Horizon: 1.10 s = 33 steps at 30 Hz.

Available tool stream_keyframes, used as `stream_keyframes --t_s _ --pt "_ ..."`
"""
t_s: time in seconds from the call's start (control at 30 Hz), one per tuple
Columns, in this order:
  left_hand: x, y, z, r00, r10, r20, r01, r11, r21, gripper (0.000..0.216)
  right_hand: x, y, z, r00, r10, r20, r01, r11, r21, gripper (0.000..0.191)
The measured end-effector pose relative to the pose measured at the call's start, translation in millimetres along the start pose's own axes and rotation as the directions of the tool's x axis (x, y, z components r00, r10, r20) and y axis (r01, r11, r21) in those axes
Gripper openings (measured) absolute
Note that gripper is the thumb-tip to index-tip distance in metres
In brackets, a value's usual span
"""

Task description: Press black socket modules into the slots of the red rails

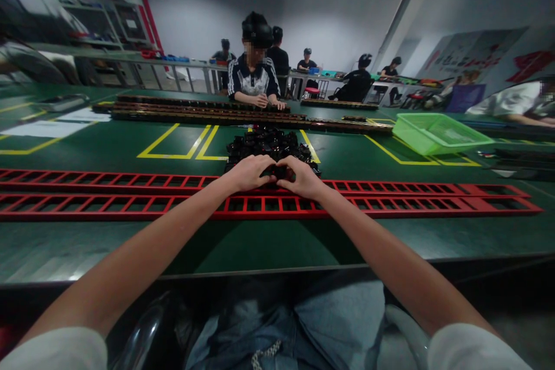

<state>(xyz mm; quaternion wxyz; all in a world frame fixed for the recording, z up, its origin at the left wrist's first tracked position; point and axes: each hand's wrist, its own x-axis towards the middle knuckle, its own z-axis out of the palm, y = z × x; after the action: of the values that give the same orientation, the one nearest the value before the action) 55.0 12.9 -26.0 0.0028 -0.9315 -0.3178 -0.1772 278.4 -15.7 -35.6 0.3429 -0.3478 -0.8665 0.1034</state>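
Note:
My left hand [254, 172] and my right hand [299, 177] meet at the middle of the table, fingers curled and closed around a small black part [281, 172]. Its exact kind is too dark and covered to make out. Just beyond my fingers lies a heap of glossy black parts [271, 141]. Below my hands run two long red ladder-like frames [130, 208], side by side across the table, with a row of rectangular openings. My wrists are above these frames.
A green table [269, 248] with yellow tape lines spreads before me. Long dark rails [208, 115] lie stacked behind the heap. To the right sits a light green basket [442, 133]; white papers [56, 127] lie left. Across the table a person [255, 78] handles something; others sit farther back.

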Motion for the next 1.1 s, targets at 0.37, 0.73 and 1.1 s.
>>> stream_keyframes --t_s 0.37,0.73,1.1 --pt "-4 -12 -1 0.999 0.034 0.030 -0.035 0.999 0.041 0.027 1 8 1 0.996 -0.031 0.082 0.036 0.997 -0.065 0.048" --pt "-5 -13 0 0.996 0.057 0.063 -0.055 0.997 -0.047 0.026 -1 -1 -3 0.989 -0.019 0.145 0.023 0.999 -0.024 0.036" --pt "-4 -12 4 0.999 0.019 0.040 -0.018 1.000 -0.015 0.027 1 1 0 0.993 0.019 0.117 -0.011 0.998 -0.064 0.036"
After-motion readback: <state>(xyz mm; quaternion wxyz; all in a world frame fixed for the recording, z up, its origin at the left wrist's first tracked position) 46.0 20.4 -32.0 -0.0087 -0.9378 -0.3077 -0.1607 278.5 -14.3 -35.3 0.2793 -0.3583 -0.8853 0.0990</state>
